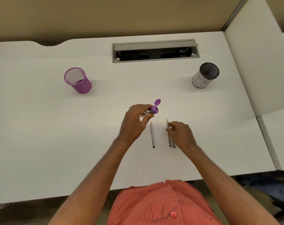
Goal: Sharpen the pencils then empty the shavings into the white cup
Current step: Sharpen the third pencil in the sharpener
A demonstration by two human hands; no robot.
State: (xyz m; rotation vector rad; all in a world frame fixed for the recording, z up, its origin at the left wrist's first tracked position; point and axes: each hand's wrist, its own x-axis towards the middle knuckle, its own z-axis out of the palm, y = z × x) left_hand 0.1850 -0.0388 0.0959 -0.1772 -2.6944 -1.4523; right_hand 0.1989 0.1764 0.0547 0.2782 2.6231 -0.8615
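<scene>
Above desk (56,127), left hand (134,122) grips sharpener (151,111) — lid open; right hand (181,133) fingers pinch pencil (168,133) — tip pointing away.

At ten o'clock stands a purple mesh cup (77,80); at two o'clock, a white cup (205,75) with black lines and a black mesh inside. The sharpener (151,110) has a purple cap and clear body, the pencils (152,135) are black-and-silver striped, the shirt (162,203) coral with dark line drawings, and the desk (40,127) white.
</scene>
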